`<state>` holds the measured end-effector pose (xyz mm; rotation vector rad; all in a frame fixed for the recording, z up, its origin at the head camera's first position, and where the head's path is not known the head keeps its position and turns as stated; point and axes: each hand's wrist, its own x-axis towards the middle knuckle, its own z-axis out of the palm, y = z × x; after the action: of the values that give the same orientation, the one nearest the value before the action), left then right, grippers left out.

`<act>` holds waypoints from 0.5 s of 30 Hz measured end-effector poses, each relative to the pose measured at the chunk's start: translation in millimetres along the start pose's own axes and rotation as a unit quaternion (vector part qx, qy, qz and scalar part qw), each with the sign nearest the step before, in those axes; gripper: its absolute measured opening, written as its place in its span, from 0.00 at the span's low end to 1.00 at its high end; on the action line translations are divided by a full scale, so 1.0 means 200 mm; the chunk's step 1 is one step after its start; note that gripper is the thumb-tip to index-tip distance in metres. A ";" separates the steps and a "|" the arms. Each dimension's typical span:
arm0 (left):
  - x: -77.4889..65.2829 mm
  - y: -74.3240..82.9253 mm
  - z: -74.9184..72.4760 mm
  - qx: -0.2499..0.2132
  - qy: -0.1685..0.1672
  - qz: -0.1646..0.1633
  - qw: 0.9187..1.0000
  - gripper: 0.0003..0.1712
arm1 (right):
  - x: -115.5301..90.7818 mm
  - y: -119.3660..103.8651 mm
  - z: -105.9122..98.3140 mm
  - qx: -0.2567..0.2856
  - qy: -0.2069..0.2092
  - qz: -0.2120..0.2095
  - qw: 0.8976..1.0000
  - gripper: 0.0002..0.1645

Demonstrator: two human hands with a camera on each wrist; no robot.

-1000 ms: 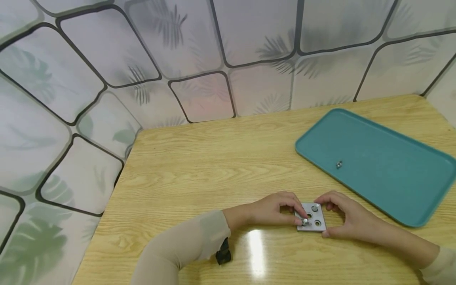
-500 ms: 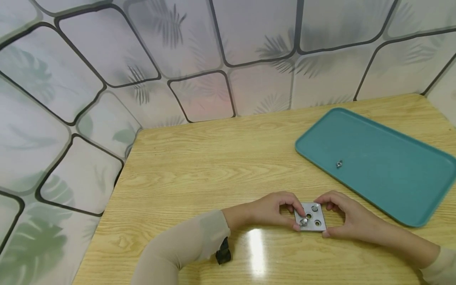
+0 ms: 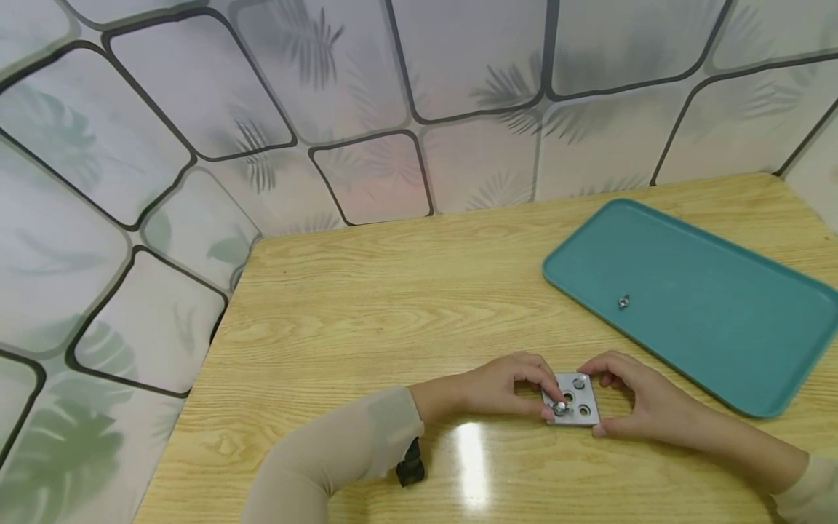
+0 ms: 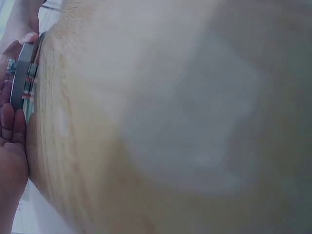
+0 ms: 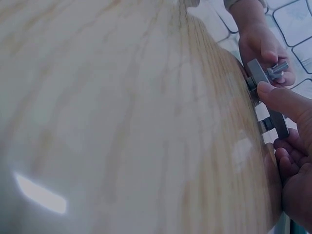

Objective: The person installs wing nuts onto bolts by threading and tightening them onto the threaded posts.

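A small square metal plate (image 3: 590,399) with several holes lies low over the table, held between both hands. My right hand (image 3: 644,402) grips its right edge, thumb at the near corner and fingers at the far one. At the near left corner a wing nut (image 3: 559,409) sits on an upright bolt, and the thumb and forefinger of my left hand (image 3: 500,386) pinch it. Another bolt end (image 3: 579,383) shows at the far right corner. From the side, in the right wrist view, bolt heads (image 5: 265,125) stick out beneath the plate and the wing nut (image 5: 279,69) stands above it.
A teal tray (image 3: 707,306) lies behind and right of the hands, with one loose wing nut (image 3: 623,301) on it. The wooden table (image 3: 393,298) ends at a patterned wall covering (image 3: 366,175). A black strap piece (image 3: 411,466) hangs under the left sleeve.
My left thumb and forefinger have shifted back and forth at the wing nut, and its wings have turned. The right hand and the plate have stayed in place.
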<state>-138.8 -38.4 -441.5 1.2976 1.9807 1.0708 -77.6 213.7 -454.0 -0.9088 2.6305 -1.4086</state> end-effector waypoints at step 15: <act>-0.01 0.03 0.02 -0.092 0.055 -0.079 0.991 0.05 | 0.00 0.00 0.01 -0.011 0.006 -0.013 1.000 0.39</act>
<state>-132.2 -37.5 -437.8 0.9861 1.9745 1.2375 -77.5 213.3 -455.1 -0.9422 2.6567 -1.3980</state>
